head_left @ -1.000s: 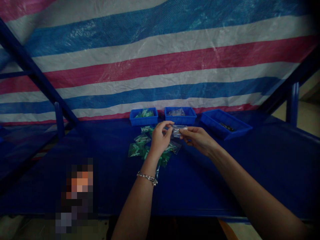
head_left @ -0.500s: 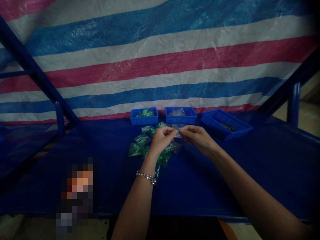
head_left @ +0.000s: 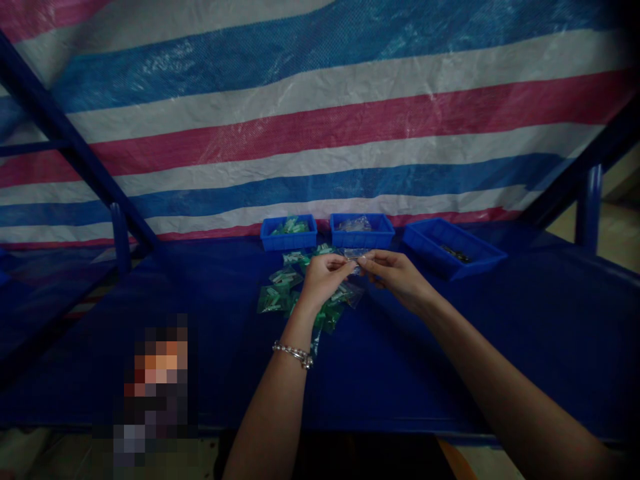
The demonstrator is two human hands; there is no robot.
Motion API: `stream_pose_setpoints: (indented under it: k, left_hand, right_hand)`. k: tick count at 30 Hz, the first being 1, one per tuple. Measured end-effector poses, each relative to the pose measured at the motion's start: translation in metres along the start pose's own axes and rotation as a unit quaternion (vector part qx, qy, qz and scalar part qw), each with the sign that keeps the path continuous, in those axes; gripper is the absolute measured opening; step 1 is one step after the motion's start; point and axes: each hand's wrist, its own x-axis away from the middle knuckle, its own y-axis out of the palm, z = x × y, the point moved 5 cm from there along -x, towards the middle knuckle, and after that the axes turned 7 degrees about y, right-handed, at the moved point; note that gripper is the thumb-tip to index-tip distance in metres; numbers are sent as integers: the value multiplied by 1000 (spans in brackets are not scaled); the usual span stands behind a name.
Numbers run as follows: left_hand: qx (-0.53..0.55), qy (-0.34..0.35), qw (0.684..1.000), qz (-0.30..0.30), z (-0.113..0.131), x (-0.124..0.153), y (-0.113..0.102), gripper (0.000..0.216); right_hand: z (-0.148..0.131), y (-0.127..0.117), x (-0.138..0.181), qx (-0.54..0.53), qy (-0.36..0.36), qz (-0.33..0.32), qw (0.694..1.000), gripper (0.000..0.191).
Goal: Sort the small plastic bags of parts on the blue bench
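My left hand (head_left: 324, 280) and my right hand (head_left: 395, 277) meet above the blue table, and the fingertips of both pinch a small clear plastic bag (head_left: 355, 255). Its contents are too small to tell. A loose pile of green-printed plastic bags (head_left: 277, 288) lies on the tabletop just below and left of my left hand, partly hidden by it. A beaded bracelet (head_left: 293, 355) circles my left wrist.
Three blue plastic bins stand along the back of the table: one with green bags (head_left: 289, 233), one with clear bags (head_left: 361, 231), and one with dark small items (head_left: 453, 250). A striped tarpaulin (head_left: 320, 133) hangs behind, between blue steel frame bars (head_left: 65, 133). A pixelated patch (head_left: 155, 393) covers the lower left.
My left hand has lowered and turned toward my right hand. The fingertips of both hands have closed in together on the clear bag. The bins and the pile have not visibly moved.
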Motion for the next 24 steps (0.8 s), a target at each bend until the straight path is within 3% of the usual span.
stream_pose_setpoints:
  k: [24]
  left_hand:
    - [-23, -6, 999, 22, -5, -2, -3, 12]
  right_hand:
    - [1, -3, -1, 6, -13, 17, 1000, 33]
